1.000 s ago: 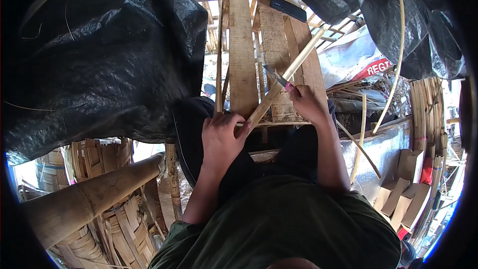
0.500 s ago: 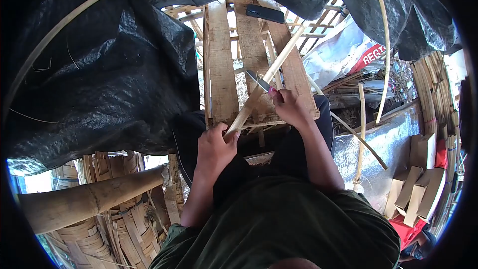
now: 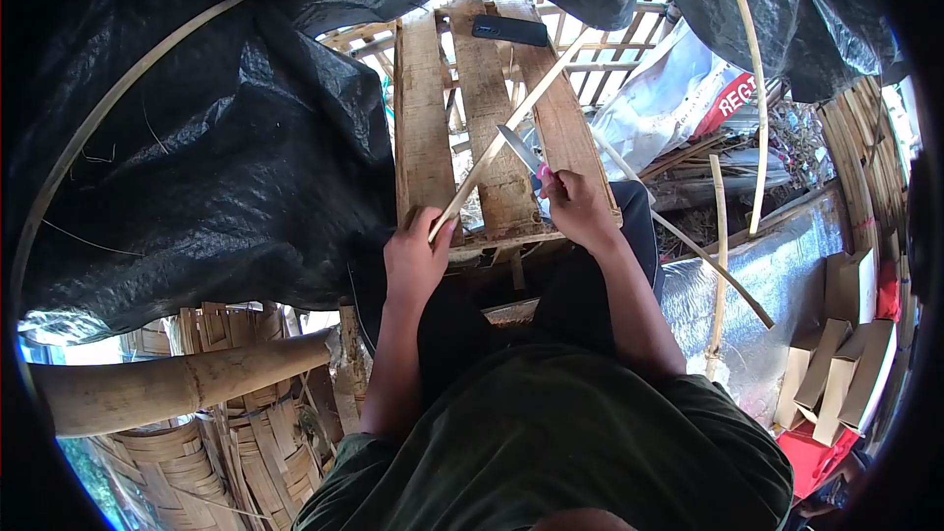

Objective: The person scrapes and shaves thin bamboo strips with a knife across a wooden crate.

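Note:
My left hand (image 3: pixel 417 248) is closed around the near end of a long, pale bamboo strip (image 3: pixel 476 175). The strip slants up and right over a bench of wooden slats (image 3: pixel 425 128), its narrow edge now turned toward me. In my right hand (image 3: pixel 582 208) is a knife (image 3: pixel 519 146) with a pinkish handle, mostly hidden by the fingers. Its blade points up and left, and the tip lies at the strip around its middle. Whether the edge bites into the strip I cannot tell.
A dark phone (image 3: pixel 509 30) lies on the bench's far end. Black plastic sheeting (image 3: pixel 206 157) hangs at left and above. Thin bamboo strips (image 3: pixel 718 265) stand at right, near cardboard boxes (image 3: pixel 834 374). A thick bamboo pole (image 3: pixel 187 388) crosses the lower left.
The strip has rolled from its broad face to a narrower edge and shifted slightly left. My left hand has moved a little up and left. The knife has tilted more upright. The view shifted slightly.

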A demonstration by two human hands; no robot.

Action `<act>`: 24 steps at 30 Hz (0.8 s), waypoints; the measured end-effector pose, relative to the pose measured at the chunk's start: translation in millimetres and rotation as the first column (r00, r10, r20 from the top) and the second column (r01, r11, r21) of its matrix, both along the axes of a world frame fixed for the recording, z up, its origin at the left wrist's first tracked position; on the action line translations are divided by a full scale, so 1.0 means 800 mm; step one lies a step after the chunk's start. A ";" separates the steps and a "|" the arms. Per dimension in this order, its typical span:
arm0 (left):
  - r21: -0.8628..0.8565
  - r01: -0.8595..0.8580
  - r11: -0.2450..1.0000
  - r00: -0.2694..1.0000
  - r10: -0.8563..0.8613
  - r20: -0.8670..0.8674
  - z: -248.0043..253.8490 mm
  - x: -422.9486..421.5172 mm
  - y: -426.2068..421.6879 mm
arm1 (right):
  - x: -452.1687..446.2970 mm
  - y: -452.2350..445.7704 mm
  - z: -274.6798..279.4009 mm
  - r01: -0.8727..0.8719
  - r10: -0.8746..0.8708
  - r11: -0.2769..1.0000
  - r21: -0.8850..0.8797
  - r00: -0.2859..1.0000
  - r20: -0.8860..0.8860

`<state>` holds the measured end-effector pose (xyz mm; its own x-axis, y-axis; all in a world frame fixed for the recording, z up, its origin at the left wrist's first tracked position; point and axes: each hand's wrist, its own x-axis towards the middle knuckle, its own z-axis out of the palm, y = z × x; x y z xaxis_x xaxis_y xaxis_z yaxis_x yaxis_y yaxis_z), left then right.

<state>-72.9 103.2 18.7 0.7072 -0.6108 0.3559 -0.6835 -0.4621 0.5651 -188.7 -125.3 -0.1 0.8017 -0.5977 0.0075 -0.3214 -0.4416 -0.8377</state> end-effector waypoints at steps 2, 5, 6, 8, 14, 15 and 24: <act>0.016 0.002 1.000 0.999 -0.003 0.033 0.005 0.000 -0.011 | 0.001 -0.004 -0.007 -0.018 0.018 0.998 -0.053 1.000 -0.006; 0.043 -0.013 0.999 0.999 0.011 0.045 0.009 0.012 -0.023 | 0.001 -0.005 0.014 0.063 -0.062 0.998 0.016 0.997 -0.039; 0.058 -0.028 0.998 0.999 0.027 0.021 0.009 0.017 -0.026 | -0.001 -0.005 0.032 0.092 -0.082 0.982 0.167 0.995 -0.065; 0.058 0.010 0.998 0.999 -0.013 0.049 -0.001 0.035 -0.027 | -0.001 -0.012 0.038 0.119 -0.094 0.943 0.309 0.991 -0.095; -0.117 0.001 0.993 0.990 0.016 0.137 -0.042 0.050 -0.028 | 0.042 -0.097 -0.008 0.060 -0.064 0.993 0.101 0.997 0.030; -0.111 -0.005 0.994 0.982 0.026 0.186 -0.048 0.053 -0.027 | 0.053 -0.110 0.002 0.056 -0.059 0.993 0.100 0.998 0.030; -0.021 0.066 0.998 0.992 -0.068 -0.103 -0.024 0.054 -0.021 | 0.125 -0.049 0.026 -0.145 0.149 0.989 0.040 0.910 -0.388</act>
